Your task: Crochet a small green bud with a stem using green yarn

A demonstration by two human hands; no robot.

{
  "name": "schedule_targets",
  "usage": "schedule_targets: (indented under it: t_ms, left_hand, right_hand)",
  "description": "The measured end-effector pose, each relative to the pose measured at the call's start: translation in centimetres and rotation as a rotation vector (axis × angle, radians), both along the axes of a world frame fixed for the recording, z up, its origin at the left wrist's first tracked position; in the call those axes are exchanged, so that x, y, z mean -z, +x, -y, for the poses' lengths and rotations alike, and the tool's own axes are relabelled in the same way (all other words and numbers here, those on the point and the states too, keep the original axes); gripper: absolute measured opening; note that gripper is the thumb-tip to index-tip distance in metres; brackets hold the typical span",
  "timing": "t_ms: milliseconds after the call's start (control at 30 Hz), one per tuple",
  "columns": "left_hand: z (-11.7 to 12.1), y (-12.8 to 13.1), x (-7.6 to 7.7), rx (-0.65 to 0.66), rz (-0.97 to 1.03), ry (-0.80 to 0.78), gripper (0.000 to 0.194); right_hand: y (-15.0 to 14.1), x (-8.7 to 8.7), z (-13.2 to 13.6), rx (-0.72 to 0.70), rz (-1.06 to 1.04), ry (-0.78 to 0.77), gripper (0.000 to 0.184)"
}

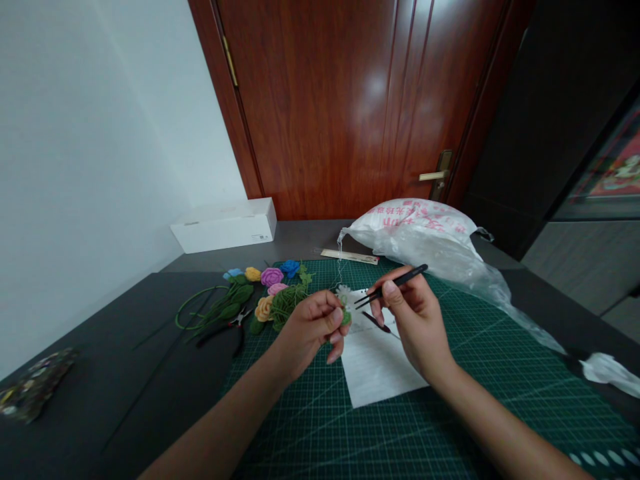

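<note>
Beyond the mat [400, 427], a bag [410, 230] looks stuffed.

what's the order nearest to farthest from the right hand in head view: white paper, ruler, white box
1. White paper: beneath the right hand, on the cutting mat.
2. Ruler: ahead-left, at the mat's far edge.
3. White box: far back left.
</note>
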State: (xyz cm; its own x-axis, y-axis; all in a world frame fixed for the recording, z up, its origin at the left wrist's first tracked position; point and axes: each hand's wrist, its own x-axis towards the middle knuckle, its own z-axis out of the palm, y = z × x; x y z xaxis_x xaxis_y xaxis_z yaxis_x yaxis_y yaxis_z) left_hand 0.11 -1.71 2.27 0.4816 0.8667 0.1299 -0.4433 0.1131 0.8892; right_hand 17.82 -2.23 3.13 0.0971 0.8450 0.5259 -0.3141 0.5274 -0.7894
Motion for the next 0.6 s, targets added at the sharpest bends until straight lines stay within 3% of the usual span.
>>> schedule_targets:
  t_ms: [400, 600]
  left_hand:
    - [0.08, -0.05, -0.13, 0.036, -0.012, 0.01, 0.028]
    - [0.19, 0.04, -0.08, 0.023, -0.014, 0.014, 0.028]
  right_hand:
    - [-0.16, 0.12, 0.02, -0.056, 0.039, 0.057, 0.012]
    - [-0.26, 0.17, -0.06, -0.081, 0.026, 0.012, 0.015]
